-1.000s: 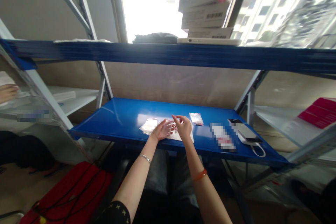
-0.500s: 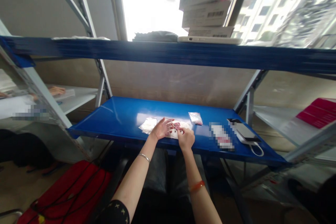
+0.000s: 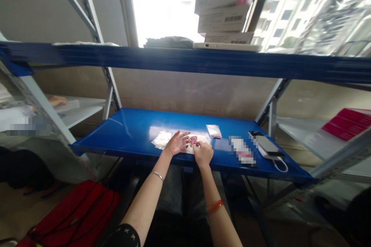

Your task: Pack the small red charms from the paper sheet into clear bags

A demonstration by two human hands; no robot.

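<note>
Left hand (image 3: 176, 143): spreading, palm inward, near the front edge of the bench (image 3: 133, 123).
Right hand (image 3: 203, 154): pinching; item held, cannot tell.
Red pieces (image 3: 193, 139): lying on the white sheet (image 3: 204, 137), between the hands.
Fingertip work: apparently picking at pieces; any lift calling for fine grip.
Change: right hand sitting lower than one second earlier.

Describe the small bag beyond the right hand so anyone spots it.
Start at the lower blue shelf, then the right hand. Just beyond it, slightly right, lies a small whitish bag. Reddish bits along its near edge distinguish it from the white pile by the left hand.
</note>
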